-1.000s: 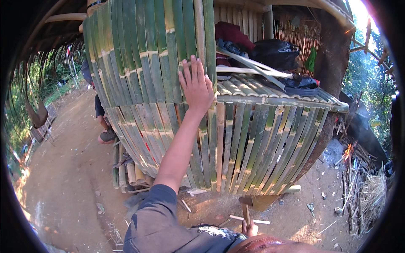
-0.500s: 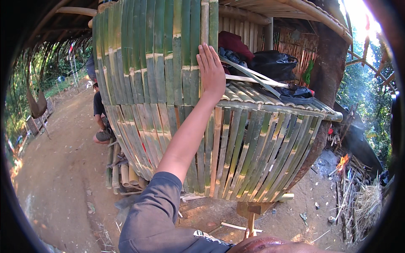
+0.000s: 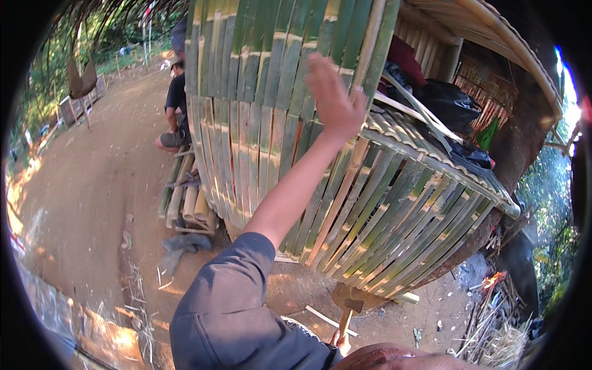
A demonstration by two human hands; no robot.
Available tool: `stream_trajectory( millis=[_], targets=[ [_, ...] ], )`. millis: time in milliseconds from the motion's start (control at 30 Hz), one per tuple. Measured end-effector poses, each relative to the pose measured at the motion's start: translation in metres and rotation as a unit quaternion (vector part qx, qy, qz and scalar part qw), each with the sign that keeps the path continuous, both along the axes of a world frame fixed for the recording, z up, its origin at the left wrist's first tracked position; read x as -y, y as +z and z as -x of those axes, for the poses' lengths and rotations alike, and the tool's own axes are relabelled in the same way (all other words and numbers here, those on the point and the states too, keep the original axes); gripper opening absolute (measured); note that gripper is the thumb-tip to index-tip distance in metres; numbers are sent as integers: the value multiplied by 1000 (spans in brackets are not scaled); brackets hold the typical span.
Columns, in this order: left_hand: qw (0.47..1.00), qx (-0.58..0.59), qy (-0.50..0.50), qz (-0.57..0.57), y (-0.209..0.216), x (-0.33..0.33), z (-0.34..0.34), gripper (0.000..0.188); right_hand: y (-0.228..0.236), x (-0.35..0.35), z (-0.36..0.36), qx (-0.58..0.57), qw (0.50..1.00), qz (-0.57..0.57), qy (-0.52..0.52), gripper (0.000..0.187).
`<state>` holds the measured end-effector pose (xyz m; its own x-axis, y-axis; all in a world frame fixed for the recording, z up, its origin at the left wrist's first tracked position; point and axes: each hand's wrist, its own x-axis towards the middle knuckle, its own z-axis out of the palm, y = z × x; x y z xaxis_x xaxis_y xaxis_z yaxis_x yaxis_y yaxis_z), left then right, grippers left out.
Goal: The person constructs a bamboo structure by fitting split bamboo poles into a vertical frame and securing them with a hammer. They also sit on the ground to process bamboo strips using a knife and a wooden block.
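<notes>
Left hand [image 3: 333,98] raised, fingers spread flat, pressed against upright panel [image 3: 259,105] of split green bamboo slats, smooth and ribbed with pale nodes. Right hand [image 3: 338,340] low down, closed round wooden hammer [image 3: 349,308] handle. Bundled poles [image 3: 185,200] on dirt floor.

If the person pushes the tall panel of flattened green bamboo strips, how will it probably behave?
The tall panel of flattened green bamboo strips would probably flex rather than stay rigid, since it is made of thin split slats and already curves. It looks bulky, so likely awkward for one hand. The raised left hand is at its top edge; standing upright, it may tip if pushed hard.
</notes>
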<state>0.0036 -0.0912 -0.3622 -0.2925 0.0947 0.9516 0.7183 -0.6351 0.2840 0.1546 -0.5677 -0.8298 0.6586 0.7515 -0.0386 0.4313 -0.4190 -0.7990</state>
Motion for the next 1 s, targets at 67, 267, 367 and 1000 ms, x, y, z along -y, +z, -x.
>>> stream_trajectory(
  millis=[67, 267, 367, 1000],
  targets=[
    [992, 115, 39, 27, -27, -5, 40, 85, 8, 4, 8, 4, 1000, -5, -20, 26],
    [973, 153, 105, 139, -60, -51, 103, 87, -35, 27, 16, 33, 995, -12, -90, 32],
    [973, 139, 137, 124, -69, -61, 116, 89, -133, 59, -17, 123, 988, 43, -80, 40],
    [514, 105, -595, 609, -290, 402, 288, 30, -65, 97, 94, -226, 848, 479, 5, 47]
  ],
)
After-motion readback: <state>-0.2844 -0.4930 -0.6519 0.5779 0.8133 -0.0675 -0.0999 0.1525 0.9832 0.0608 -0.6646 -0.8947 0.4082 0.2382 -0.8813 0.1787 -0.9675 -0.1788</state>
